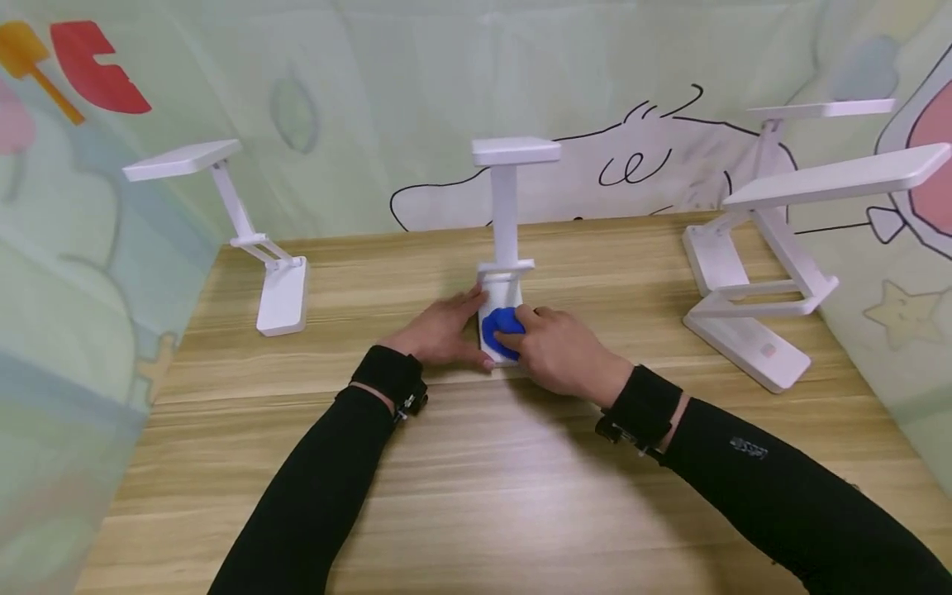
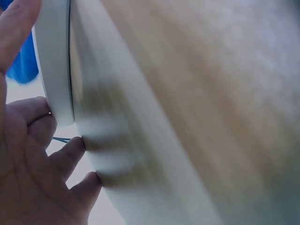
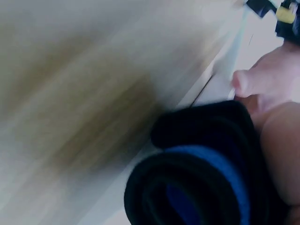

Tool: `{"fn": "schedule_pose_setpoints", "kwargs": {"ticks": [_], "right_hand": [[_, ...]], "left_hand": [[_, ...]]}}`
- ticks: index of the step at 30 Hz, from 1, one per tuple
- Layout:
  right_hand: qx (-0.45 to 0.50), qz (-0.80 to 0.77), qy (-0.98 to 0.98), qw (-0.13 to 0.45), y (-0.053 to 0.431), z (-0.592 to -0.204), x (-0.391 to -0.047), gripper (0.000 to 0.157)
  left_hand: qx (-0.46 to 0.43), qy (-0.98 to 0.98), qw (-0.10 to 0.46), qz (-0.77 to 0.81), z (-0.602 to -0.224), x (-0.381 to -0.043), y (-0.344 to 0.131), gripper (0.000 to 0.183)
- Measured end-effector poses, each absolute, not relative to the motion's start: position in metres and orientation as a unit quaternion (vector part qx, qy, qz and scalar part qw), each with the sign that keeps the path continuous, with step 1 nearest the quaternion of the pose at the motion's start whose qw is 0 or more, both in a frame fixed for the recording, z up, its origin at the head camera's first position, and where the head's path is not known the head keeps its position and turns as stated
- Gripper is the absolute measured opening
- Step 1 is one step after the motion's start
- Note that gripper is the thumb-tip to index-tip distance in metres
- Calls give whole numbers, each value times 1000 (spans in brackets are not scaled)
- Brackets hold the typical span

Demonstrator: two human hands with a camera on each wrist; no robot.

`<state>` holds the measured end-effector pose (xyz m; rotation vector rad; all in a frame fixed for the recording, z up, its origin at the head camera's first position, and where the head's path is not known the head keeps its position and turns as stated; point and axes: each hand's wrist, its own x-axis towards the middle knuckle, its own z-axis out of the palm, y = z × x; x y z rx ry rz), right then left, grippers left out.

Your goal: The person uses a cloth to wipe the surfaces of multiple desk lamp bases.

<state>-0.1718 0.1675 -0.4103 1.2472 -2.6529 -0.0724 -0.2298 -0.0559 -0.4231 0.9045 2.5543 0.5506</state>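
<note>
In the middle of the head view stands a white desk lamp (image 1: 506, 219), its arm upright and its flat head level. My left hand (image 1: 440, 332) holds the lamp's base from the left, thumb at the front edge and fingers along the side. In the left wrist view some fingertips touch the edge of the base (image 2: 54, 61). My right hand (image 1: 564, 351) grips a bunched blue cloth (image 1: 500, 330) and presses it on top of the base. Up close in the right wrist view, the cloth (image 3: 208, 152) shows thick dark folds with blue between them.
A smaller-looking white lamp (image 1: 283, 297) stands on the left of the wooden table (image 1: 476, 487). Two more white lamps stand close together at the right, a front one (image 1: 751, 351) and one behind it (image 1: 714, 252). A patterned cloth wall (image 1: 357, 107) borders the table.
</note>
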Motion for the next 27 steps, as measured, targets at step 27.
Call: {"fn": "schedule_pose_setpoints", "kwargs": {"ticks": [27], "right_hand": [[488,-57,-865,105,168,-408,-169,33]], "left_hand": [[350,906,173,166,-423,-230,-57,121]]}}
